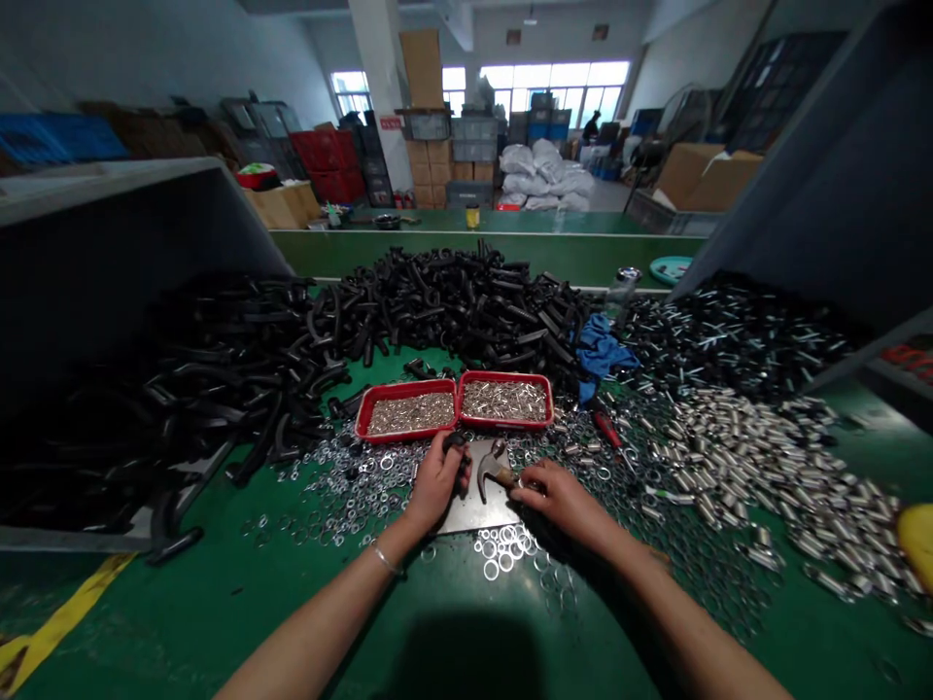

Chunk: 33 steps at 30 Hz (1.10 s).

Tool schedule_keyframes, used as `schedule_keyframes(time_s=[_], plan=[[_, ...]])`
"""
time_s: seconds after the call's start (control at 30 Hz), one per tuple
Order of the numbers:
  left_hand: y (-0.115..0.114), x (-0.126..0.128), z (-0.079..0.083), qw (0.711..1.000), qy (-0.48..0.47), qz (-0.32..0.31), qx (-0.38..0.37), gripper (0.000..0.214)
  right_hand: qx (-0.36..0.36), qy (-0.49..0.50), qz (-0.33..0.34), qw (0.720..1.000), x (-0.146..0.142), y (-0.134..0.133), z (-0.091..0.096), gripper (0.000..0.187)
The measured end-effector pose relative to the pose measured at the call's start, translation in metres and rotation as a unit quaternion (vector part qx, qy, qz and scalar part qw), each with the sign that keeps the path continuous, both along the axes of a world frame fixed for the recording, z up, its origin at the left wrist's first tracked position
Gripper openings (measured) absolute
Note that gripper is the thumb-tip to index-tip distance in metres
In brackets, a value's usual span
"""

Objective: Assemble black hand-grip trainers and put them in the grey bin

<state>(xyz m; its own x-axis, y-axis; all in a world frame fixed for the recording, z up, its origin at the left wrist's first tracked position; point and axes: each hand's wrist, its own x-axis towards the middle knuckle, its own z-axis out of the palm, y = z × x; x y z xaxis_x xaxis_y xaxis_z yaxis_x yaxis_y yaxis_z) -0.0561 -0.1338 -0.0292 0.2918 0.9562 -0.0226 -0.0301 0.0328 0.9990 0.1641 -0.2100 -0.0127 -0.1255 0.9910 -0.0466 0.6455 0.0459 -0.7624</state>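
My left hand (437, 478) is closed around a small black part (458, 447) at the left edge of a grey metal plate (477, 506). Beside it, my right hand (558, 496) grips the handle of a small claw hammer (492, 469) whose head rests over the plate. Behind the plate stand two red trays (456, 401) filled with small silvery pieces. Loose metal rings (502, 549) lie scattered on the green table (452, 622) around both hands.
A large heap of black curved handles (277, 360) fills the left and back. Silvery metal cylinders (758, 457) spread on the right. A blue cloth (602, 350) and a red-handled tool (606, 428) lie near the trays. Grey bins flank both sides.
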Motion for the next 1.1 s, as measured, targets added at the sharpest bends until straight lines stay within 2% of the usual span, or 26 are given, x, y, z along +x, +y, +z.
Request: schedule_keyframes(time_s=[0.1,0.17,0.27,0.33,0.43,0.53,0.67,0.73,0.8,0.9,1.1], plan=[[0.003,-0.001,0.005,0.999,-0.033,0.017,-0.029,0.038,-0.015,0.055,-0.036,0.998,0.019,-0.009,0.008,0.032],[0.001,-0.008,0.009,0.996,-0.072,0.007,-0.048,0.039,-0.001,0.052,-0.082,0.995,0.041,-0.02,0.01,0.035],[-0.009,-0.019,0.014,0.992,-0.1,-0.009,-0.079,0.041,0.025,0.001,-0.153,0.988,0.084,-0.032,0.001,0.04],[-0.017,-0.022,0.018,0.992,-0.092,-0.013,-0.088,0.041,0.038,-0.032,-0.175,0.983,0.111,-0.034,-0.009,0.046],[-0.028,-0.018,0.024,0.996,-0.057,-0.011,-0.071,0.042,0.112,-0.074,-0.183,0.974,0.13,-0.027,-0.015,0.053],[-0.034,-0.01,0.03,1.0,0.016,-0.014,-0.023,0.042,0.152,-0.023,-0.169,0.973,0.108,-0.014,-0.003,0.046],[-0.037,-0.002,0.032,0.997,0.068,-0.021,0.003,0.045,0.086,0.12,-0.116,0.982,0.028,-0.001,0.018,0.037],[-0.037,-0.002,0.03,0.998,0.067,-0.012,-0.002,0.047,0.067,0.127,-0.097,0.985,-0.011,0.005,0.021,0.036],[-0.037,-0.004,0.028,0.997,0.071,-0.004,-0.008,0.048,0.069,0.099,-0.076,0.99,-0.039,0.012,0.02,0.033],[-0.037,-0.01,0.023,0.997,0.077,-0.002,-0.027,0.047,0.078,0.055,-0.043,0.994,-0.056,0.02,0.016,0.029],[-0.034,-0.016,0.013,0.994,0.082,-0.017,-0.064,0.046,0.063,-0.004,-0.017,0.998,-0.055,0.023,0.012,0.027]])
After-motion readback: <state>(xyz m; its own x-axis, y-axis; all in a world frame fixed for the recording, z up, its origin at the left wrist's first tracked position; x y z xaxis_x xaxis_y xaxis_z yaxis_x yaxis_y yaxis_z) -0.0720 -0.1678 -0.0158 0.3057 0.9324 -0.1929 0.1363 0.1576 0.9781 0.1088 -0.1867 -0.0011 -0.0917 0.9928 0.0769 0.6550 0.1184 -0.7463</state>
